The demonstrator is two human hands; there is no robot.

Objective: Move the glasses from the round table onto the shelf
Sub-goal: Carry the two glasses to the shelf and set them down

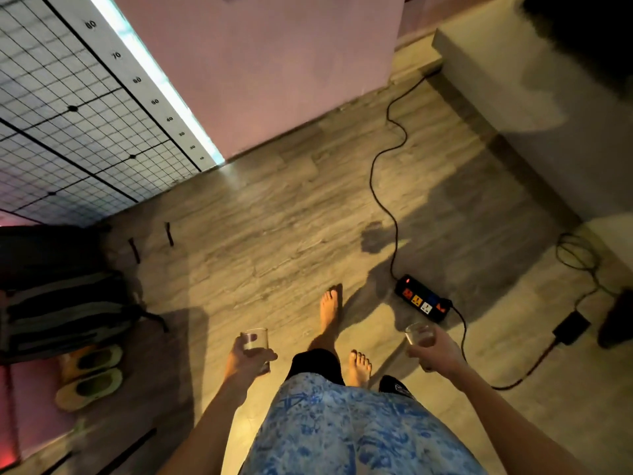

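Note:
I look down at a wooden floor with my bare feet below me. My left hand (247, 358) is wrapped around a clear drinking glass (256, 339), held upright at waist height. My right hand (435, 351) grips a second clear glass (418, 334), also roughly upright, out to the right. Neither the round table nor the shelf is in view.
A black power strip (423, 302) with its cable (387, 166) lies on the floor just ahead right. A dark bag (65, 303) and a pair of slippers (90, 375) sit at left. A gridded panel (68, 108) and pink wall (260, 63) stand ahead.

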